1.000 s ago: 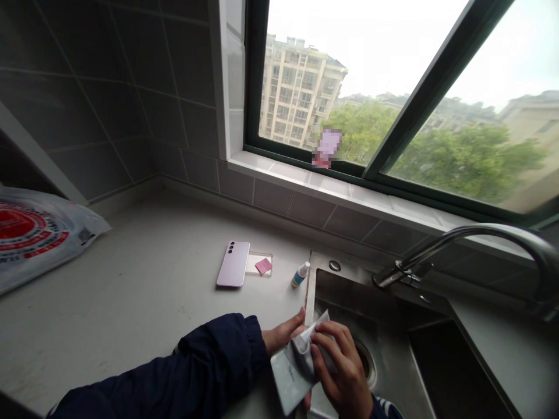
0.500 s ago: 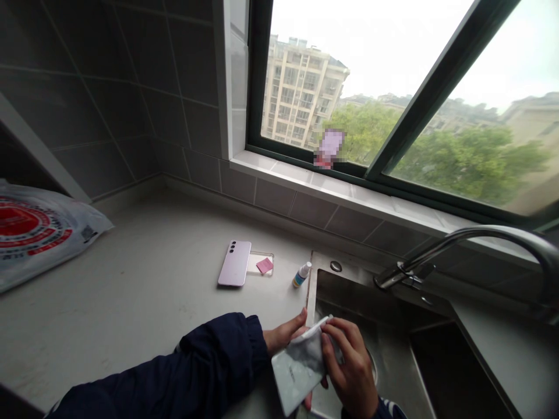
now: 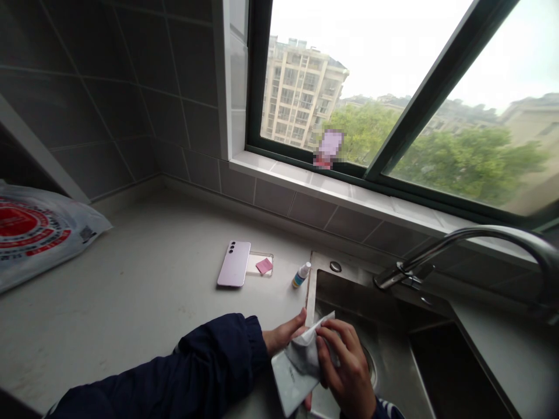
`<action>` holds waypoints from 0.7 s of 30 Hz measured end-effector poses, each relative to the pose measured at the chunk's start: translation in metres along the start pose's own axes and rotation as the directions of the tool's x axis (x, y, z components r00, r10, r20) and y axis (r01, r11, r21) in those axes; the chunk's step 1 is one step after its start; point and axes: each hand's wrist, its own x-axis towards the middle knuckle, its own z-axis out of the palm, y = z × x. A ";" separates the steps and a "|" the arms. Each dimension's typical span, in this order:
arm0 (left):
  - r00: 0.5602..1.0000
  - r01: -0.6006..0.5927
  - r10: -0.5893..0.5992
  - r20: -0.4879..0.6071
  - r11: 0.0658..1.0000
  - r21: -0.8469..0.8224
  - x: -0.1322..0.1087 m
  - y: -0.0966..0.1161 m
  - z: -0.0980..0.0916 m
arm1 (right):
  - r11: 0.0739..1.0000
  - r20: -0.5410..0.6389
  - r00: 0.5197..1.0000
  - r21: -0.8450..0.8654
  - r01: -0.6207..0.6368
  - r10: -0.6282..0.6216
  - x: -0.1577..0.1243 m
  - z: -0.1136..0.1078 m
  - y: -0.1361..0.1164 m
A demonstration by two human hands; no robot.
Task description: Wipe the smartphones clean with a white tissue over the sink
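View: the head camera only; a grey kitchen counter (image 3: pixel 144 302) in a tiled corner under a window is seen from above.

Left hand: the left hand (image 3: pixel 283 334), coming out of a dark blue sleeve, is found at 6 o'clock of the picture. It is closed around the flat light-grey rectangular device (image 3: pixel 290 381), which is gripped from behind with the thumb at its upper edge.

Device place: the flat light-grey rectangular device is held tilted in the air, above the left rim of the stainless steel sink (image 3: pixel 349 291).

Right hand: the right hand (image 3: pixel 347 366) is placed at 3 o'clock of the left one. Its bent fingers are closed on the crumpled grey cloth (image 3: pixel 305 352), which is pressed on the upper end of the device.

Counter, 11 o'clock of the hands: a pale pink phone (image 3: pixel 234 263) is laid with its back up. A clear phone case (image 3: pixel 261 256) is touching its right side, and a small pink piece (image 3: pixel 264 266) is laid in the case.

Counter, 12 o'clock of the left hand: a small white bottle with blue label (image 3: pixel 300 274) is seen tilted, just beside the sink rim.

Right side, 3 o'clock: a curved metal tap (image 3: pixel 480 235) is arched over the sink.

Left edge, 9 o'clock: a white plastic bag with red round print (image 3: pixel 39 233) is laid on the counter.
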 end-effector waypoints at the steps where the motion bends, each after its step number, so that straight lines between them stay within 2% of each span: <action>1: 1.000 0.012 -0.012 0.007 1.000 0.009 0.000 0.001 0.001 | 1.000 -0.005 1.000 -0.010 -0.010 0.010 0.000 0.000 0.001; 16: 0.995 0.025 -0.024 0.092 1.000 -0.003 -0.002 0.004 0.002 | 0.996 -0.028 0.996 -0.026 -0.084 0.083 -0.005 -0.002 0.008; 21: 0.997 0.032 -0.031 0.070 0.999 -0.008 -0.003 0.003 0.003 | 0.992 -0.053 0.992 -0.048 -0.116 0.114 -0.004 -0.002 0.010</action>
